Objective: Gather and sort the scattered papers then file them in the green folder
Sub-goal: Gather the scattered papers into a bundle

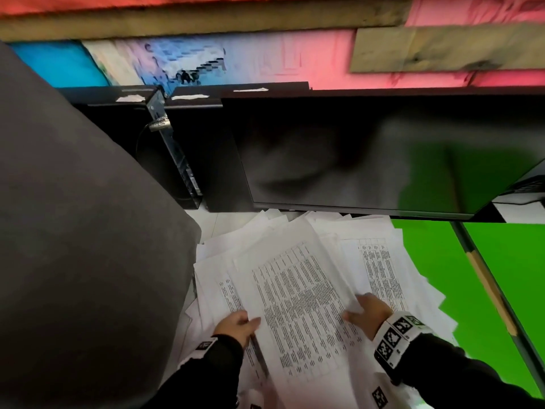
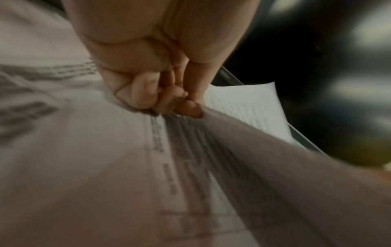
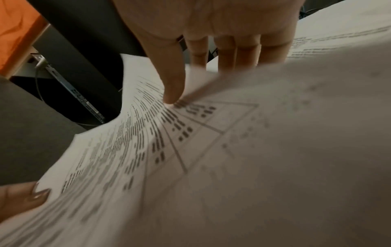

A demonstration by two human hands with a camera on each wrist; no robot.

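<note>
A loose heap of white printed papers (image 1: 377,261) covers the desk in front of me. On top lies a sheet with a printed table (image 1: 300,305). My left hand (image 1: 239,326) pinches its left edge, fingers curled under and thumb on top; the left wrist view shows those fingers (image 2: 148,93) bunched on the paper (image 2: 105,158). My right hand (image 1: 368,314) grips the sheet's right edge, thumb (image 3: 172,80) on the print and fingers behind the sheet (image 3: 232,150). The green folder (image 1: 442,276) lies open to the right, partly under the heap.
A dark monitor (image 1: 383,154) stands just behind the papers. Black computer cases (image 1: 188,137) line the back left. A large grey form (image 1: 82,231) fills the left side. A pencil-like stick (image 1: 489,290) lies along the green surface at right.
</note>
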